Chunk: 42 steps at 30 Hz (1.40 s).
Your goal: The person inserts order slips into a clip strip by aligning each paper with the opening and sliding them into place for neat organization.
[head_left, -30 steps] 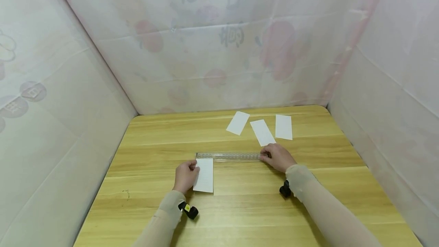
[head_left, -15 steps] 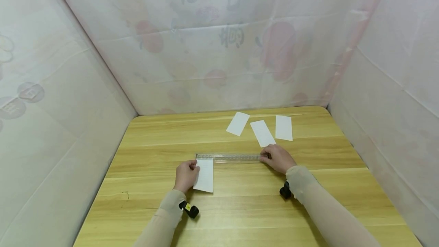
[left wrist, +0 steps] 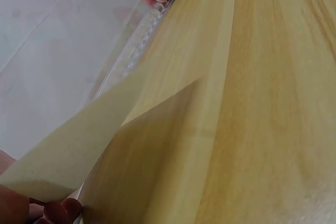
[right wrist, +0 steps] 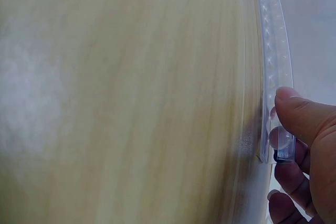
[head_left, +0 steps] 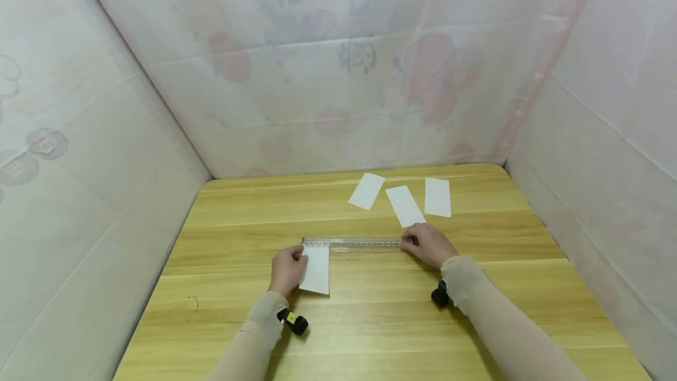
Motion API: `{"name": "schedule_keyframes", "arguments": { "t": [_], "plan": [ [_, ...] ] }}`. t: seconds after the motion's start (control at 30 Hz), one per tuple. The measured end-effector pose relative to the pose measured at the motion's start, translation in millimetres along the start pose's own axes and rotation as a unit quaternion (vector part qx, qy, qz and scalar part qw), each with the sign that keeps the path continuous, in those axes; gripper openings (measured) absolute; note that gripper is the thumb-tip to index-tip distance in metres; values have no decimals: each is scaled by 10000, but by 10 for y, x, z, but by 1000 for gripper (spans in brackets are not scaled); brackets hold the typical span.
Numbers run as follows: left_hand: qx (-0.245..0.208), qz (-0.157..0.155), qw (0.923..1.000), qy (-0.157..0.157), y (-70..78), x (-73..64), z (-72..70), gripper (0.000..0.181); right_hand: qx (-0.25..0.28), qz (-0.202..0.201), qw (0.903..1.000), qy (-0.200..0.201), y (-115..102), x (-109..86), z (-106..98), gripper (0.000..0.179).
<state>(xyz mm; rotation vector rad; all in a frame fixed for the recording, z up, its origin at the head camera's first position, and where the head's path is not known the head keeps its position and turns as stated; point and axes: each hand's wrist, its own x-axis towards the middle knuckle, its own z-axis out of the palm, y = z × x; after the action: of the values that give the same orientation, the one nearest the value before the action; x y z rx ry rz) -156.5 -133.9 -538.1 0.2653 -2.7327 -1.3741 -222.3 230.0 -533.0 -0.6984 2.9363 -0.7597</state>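
Observation:
My left hand (head_left: 287, 270) pinches the left edge of a small white sheet of paper (head_left: 316, 272) between thumb and fingers. In the left wrist view the sheet (left wrist: 79, 140) slopes up off the table, its shadow below it. The paper's top edge meets the left end of a long clear plastic strip (head_left: 365, 243), which has a row of small bumps along it. My right hand (head_left: 429, 244) grips the strip's right end. In the right wrist view the thumb lies on the strip (right wrist: 269, 51) and the fingers curl beneath its end.
Three more white sheets lie flat behind the strip: a left one (head_left: 367, 191), a middle one (head_left: 405, 206) near my right hand, and a right one (head_left: 437, 197). The wooden table (head_left: 381, 328) is walled by pale printed cloth (head_left: 338, 116) at the back and both sides.
The sheet in my left hand has shifted slightly away from me, its top edge now overlapping the strip. My right hand and the other sheets have hardly moved.

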Motion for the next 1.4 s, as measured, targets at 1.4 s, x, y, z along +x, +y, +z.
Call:
{"name": "schedule_keyframes", "arguments": {
  "t": [1.4],
  "plan": [
    [-192,-123,9988,-440,-62,-363,-93,37,340,252,9987,290,114,-138,-18,25]
  ]
}}
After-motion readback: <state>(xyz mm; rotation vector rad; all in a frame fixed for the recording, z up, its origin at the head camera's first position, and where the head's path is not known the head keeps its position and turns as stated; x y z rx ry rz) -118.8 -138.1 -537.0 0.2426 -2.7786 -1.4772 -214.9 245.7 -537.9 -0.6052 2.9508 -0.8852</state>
